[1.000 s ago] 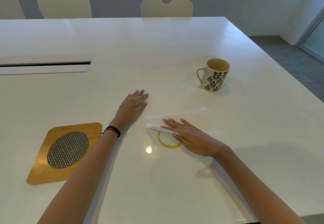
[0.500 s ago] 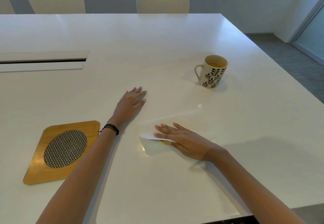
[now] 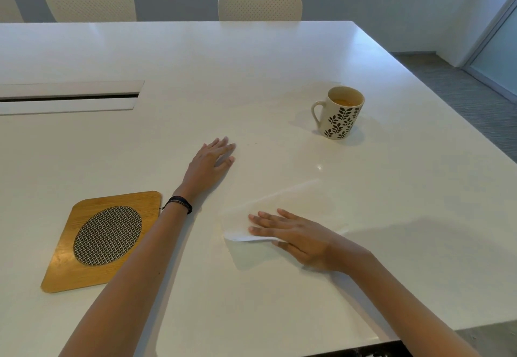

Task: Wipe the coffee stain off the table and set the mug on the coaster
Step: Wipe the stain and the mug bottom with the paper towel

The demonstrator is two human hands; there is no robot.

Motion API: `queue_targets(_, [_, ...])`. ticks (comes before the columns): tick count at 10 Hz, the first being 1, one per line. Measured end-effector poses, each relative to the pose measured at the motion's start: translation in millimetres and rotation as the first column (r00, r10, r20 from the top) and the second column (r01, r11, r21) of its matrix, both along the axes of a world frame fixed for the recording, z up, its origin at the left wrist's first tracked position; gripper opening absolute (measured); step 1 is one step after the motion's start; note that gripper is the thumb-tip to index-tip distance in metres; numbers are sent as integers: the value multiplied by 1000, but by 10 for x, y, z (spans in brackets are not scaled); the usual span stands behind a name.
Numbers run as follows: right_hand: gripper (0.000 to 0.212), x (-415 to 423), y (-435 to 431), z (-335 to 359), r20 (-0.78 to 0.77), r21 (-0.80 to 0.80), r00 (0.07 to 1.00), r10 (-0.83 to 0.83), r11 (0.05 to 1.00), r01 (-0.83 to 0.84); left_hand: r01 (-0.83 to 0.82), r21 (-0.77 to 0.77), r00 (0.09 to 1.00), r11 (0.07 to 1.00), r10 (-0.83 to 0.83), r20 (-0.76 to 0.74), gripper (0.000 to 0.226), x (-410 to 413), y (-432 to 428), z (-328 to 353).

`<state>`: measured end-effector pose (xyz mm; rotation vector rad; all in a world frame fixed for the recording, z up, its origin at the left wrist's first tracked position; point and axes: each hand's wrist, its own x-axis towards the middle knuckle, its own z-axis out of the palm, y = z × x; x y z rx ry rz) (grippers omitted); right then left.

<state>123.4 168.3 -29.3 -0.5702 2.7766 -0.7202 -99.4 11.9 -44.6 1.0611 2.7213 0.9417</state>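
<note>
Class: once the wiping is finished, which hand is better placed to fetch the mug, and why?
Probably the right hand: the mug stands on its side of the table. The left hand lies flat nearer the coaster, and the mug's handle faces left.

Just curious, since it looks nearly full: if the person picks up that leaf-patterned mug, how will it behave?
The mug looks ceramic, so probably stiff, fairly heavy for its size and breakable if dropped. Liquid shows close to its rim, so tilting or a jerky lift would likely spill. Its handle, on the side toward the left hand, should give a steady hold; the glossy table may let it slide if pushed.
</note>
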Motion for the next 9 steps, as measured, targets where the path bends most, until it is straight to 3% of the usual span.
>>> queue_targets(3, [63, 22, -33, 26, 29, 31, 1000, -3, 1000, 2, -2, 7, 1000, 1000, 1, 7, 41, 5, -2, 7])
queue_targets(5, [45, 123, -11, 45, 64, -3, 997, 33, 999, -33, 6, -10, 1000, 1000, -6, 2, 42, 2, -7, 12])
queue_targets(7, [44, 1, -8, 67, 63, -13, 998, 7, 1000, -6, 4, -8, 1000, 1000, -4, 4, 42, 5, -5, 8])
queue_targets(9, [42, 232, 68, 94, 123, -124, 992, -5, 992, 20, 0, -9, 1000, 1000, 0, -3, 41, 11, 0, 24])
